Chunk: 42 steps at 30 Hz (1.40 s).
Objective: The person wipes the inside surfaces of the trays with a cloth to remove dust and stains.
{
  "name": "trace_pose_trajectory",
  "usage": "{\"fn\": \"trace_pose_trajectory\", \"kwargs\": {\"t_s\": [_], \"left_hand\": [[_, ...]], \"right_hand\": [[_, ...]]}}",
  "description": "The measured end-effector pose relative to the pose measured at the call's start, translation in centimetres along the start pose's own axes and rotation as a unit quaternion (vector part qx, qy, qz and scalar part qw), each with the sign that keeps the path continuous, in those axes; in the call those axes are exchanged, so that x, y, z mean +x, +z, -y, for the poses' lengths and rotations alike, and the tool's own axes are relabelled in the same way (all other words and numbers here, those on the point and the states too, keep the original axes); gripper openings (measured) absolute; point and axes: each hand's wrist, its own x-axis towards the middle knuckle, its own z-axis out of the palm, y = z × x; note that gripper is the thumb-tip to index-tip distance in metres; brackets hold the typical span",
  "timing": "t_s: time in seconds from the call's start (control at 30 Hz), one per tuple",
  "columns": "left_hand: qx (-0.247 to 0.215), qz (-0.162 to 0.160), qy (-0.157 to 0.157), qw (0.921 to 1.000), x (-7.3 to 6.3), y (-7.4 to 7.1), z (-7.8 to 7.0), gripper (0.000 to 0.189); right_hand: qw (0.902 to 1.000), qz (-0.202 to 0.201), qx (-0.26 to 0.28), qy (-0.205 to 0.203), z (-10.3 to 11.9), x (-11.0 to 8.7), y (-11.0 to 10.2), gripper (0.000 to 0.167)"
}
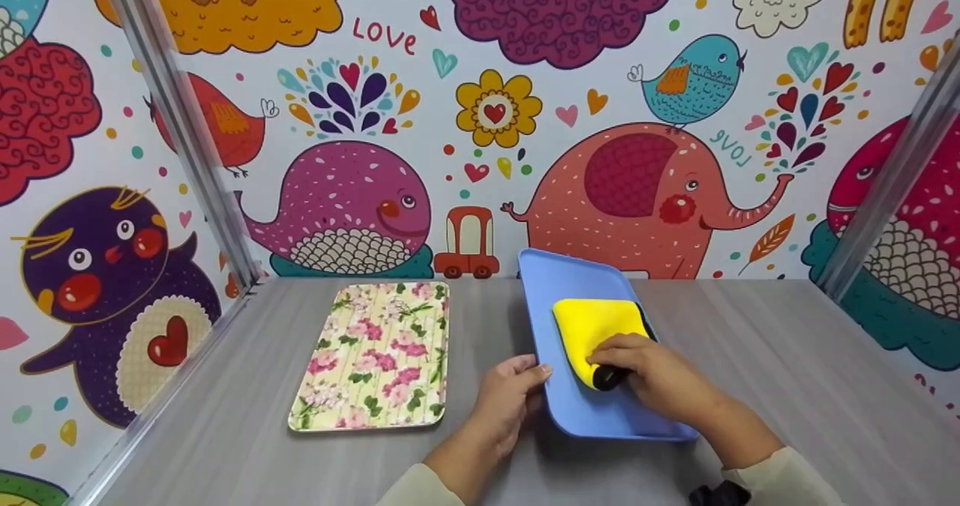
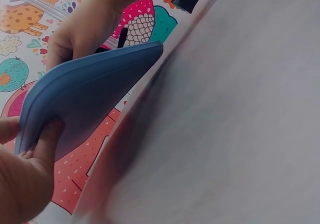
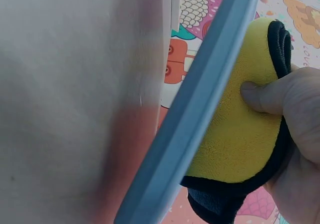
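A blue tray (image 1: 551, 288) is held tilted above the grey table. My left hand (image 1: 506, 397) grips its left rim, thumb on the inner side and fingers behind, as the left wrist view also shows at the tray's underside (image 2: 95, 92). In my right hand (image 1: 656, 375) is a folded yellow cloth (image 1: 600, 326) with a dark edge, lying against the tray's inner face. The right wrist view shows the thumb pressing the cloth (image 3: 235, 134), with the other fingers partly hidden behind it.
A flower-patterned tray (image 1: 375, 356) lies flat on the table (image 1: 247, 386), left of the blue tray. Behind the table stands a wall (image 1: 480, 56) with cartoon animals, and metal posts (image 1: 187, 116) rise at the corners.
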Motion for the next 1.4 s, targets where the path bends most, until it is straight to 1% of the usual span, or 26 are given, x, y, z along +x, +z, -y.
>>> {"fn": "trace_pose_trajectory", "kwargs": {"t_s": [0.2,0.47,0.73,0.9,1.17,1.4], "left_hand": [[0.006,-0.004,0.006,1.0,-0.1,0.0,-0.1,0.039],[0.006,-0.001,0.007,1.0,-0.2,0.1,0.0,0.038],[0.006,0.0,0.007,1.0,-0.1,0.0,0.1,0.037],[-0.004,-0.006,0.01,0.9999,0.0,0.1,0.2,0.037],[-0.001,-0.01,0.009,0.9999,0.0,-0.1,0.2,0.037],[-0.002,-0.009,0.01,0.9999,0.0,-0.1,0.3,0.038]], "right_hand": [[0.9998,-0.019,-0.004,0.002,-0.5,-0.2,-0.1,0.049],[0.9989,-0.02,0.011,0.042,-1.2,-0.7,0.2,0.048],[0.9977,-0.022,-0.003,0.064,-1.0,-0.7,0.2,0.048],[0.9975,-0.022,-0.02,0.064,-0.6,-0.6,0.1,0.043],[0.9976,0.002,-0.009,0.069,0.2,-0.5,-0.1,0.043],[0.9987,0.008,-0.012,0.049,0.8,-0.4,-0.1,0.041]]}}
